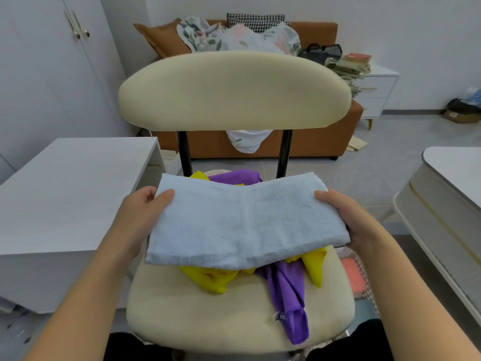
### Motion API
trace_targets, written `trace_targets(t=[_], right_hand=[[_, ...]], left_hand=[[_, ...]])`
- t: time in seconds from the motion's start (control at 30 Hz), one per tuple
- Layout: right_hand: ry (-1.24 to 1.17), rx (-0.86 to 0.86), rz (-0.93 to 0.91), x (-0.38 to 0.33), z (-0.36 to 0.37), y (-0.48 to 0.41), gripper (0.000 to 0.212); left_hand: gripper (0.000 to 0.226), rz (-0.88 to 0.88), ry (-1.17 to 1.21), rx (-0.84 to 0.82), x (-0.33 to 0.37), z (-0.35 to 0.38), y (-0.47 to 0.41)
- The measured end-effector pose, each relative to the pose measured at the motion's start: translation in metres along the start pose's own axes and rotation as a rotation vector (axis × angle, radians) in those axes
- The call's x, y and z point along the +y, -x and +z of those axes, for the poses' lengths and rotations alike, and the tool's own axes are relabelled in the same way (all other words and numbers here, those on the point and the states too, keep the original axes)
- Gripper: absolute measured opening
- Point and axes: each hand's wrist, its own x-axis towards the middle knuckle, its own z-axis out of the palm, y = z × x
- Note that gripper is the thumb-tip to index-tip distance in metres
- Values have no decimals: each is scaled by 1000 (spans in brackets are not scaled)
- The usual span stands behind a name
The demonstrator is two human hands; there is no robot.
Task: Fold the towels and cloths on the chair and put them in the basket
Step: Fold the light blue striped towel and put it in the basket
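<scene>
Light blue towel (247, 222), folded into a thick band, is held just above the chair (208, 313) seat, over the crumpled yellow cloth (210, 278) and purple cloth (289, 295). The left hand (141, 212) and right hand (348, 220) each grip a short end, thumb on top, fingers hidden beneath. It looks soft, plush and light, dipping slightly midway; the ends seem the right hold

The towel (247, 220) is thick, pale blue terry cloth with a fluffy, matt pile, while the purple cloth (289, 290) and yellow cloth (210, 278) under it look thinner and smoother. The chair (208, 316) has cream, matt padded upholstery and black posts (184, 152) with a slight sheen. The wardrobe handles (83, 28) look like shiny metal.
</scene>
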Motion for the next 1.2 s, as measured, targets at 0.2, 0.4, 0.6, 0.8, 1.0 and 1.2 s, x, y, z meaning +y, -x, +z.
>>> trace_targets(t=[0.2,0.4,0.6,0.8,1.0,1.2], right_hand=[[380,-14,-89,-30,4,-17,17],[821,30,-243,-63,34,-58,15],[984,52,-467,-79,64,-76,21],[1252,55,-537,-55,78,-83,36],[1136,-91,-600,-6,49,-7,73],[1091,-392,-603,50,42,42,86]], left_hand=[[14,102,44,50,15,-7,21],[11,34,156,-102,24,-11,46],[31,-65,395,-323,33,-11,78],[4,-104,322,-291,31,27,84],[12,-93,353,-248,26,43,84],[4,-58,470,-206,26,55,84]])
